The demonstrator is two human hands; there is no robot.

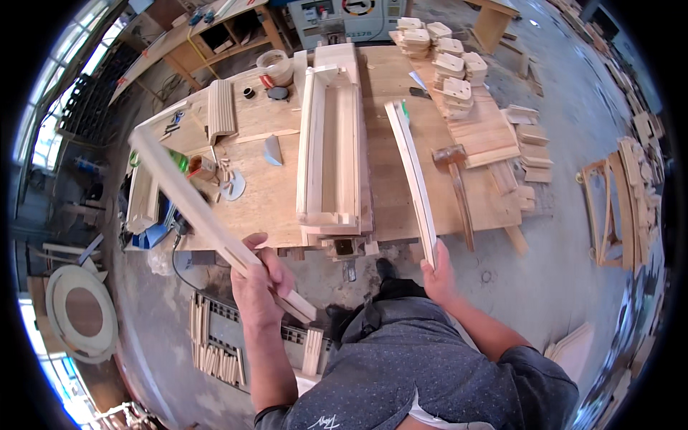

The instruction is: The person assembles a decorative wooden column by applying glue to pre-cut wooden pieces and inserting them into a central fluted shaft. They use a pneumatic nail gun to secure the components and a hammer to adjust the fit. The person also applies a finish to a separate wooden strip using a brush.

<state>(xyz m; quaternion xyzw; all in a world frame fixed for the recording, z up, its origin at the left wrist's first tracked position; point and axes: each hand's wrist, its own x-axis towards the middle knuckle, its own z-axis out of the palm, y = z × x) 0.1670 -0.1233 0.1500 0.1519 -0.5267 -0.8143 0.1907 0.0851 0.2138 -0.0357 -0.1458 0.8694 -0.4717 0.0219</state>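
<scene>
My left hand [264,279] is closed round a long pale wooden rail [193,208], which slants up to the far left with its short lower end past my fingers. A second wooden rail [412,172], slimmer in view and with a groove along it, is gripped near its lower end by my right hand [439,274]; its far end leans over the bench. Between the two rails, a long narrow wooden frame [304,150] lies lengthwise on the workbench [401,208], apart from both hands.
A mallet [451,159] lies right of the frame. Stacked shaped wooden blocks [457,93] stand at the back right. On the left are a ribbed wooden piece [221,107], a tub [275,68] and small dowels [223,172]. Wooden sticks [215,363] lie on a rack below.
</scene>
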